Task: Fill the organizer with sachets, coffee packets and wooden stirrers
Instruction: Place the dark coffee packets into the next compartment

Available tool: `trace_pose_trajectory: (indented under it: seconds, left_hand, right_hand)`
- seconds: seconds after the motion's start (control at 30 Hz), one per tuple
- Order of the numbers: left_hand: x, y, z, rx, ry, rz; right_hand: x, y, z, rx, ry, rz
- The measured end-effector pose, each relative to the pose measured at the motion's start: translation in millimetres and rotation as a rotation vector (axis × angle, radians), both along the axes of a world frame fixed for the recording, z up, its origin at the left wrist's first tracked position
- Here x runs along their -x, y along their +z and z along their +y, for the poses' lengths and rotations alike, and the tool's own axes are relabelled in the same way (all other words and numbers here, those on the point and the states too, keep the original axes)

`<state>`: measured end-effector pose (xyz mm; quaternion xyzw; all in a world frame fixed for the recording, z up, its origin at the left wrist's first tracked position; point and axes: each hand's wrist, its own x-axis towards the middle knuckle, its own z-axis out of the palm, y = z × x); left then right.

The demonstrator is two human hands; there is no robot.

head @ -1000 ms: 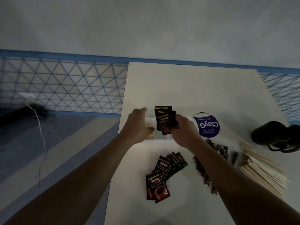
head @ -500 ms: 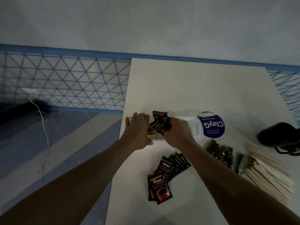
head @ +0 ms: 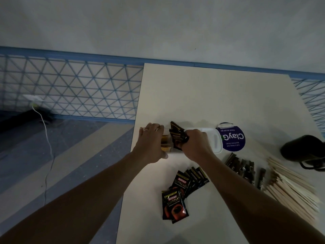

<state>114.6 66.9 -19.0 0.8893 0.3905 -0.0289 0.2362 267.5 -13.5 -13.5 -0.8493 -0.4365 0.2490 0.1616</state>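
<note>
At the middle of the scene, the right hand (head: pixel 195 144) curls its fingers round a bundle of coffee packets (head: pixel 177 136), pinching their right edges so that the dark packets stand upright and fan slightly to the left. The knuckles face up, and the forearm runs back toward the lower right corner. The packets' lower edges sit in the pale organizer (head: pixel 214 142), which stretches out to the right from under this hand.

Just left of the grip, the left hand (head: pixel 151 143) lies flat over the organizer's left end, fingers straight and close together, pointing away from the person, thumb on the near side. A ring shows on one finger. Between the two hands, golden sachets (head: pixel 165 143) show in the end compartment.

Right of the grip, a purple label (head: pixel 232 138) touches the organizer's far end. Nearer the person, below the grip, loose coffee packets (head: pixel 182 188) lie fanned on the table (head: pixel 193 94). Further right lie dark stick sachets (head: pixel 241 164), then a heap of wooden stirrers (head: pixel 290 188), and beyond them a black object (head: pixel 302 150) I cannot identify.
</note>
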Motion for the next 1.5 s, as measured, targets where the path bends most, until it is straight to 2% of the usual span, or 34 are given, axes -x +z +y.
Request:
trace_pose_trajectory:
  seconds: [0.27, 0.37, 0.6, 0.93, 1.27, 1.5]
  left_hand:
    - [-1, -2, 0, 0.011, 0.010, 0.003]
    - [0, -3, 0, 0.017, 0.015, -0.004]
    - [0, -4, 0, 0.034, 0.023, -0.024]
    - [-1, -5, 1, 0.055, 0.043, -0.051]
    - [0, -3, 0, 0.080, 0.063, -0.081]
    - [-1, -2, 2, 0.094, 0.052, -0.051]
  right_hand:
    - [4, 6, 1, -0.106, 0.014, -0.026]
    - [1, 8, 4, -0.133, 0.086, -0.064]
    - [-8, 11, 13, 0.049, 0.322, -0.215]
    - [-13, 10, 22, 0.009, 0.506, -0.368]
    - [-12, -1, 29, 0.160, 0.592, -0.602]
    - [-15, -8, 34, 0.127, 0.605, -0.645]
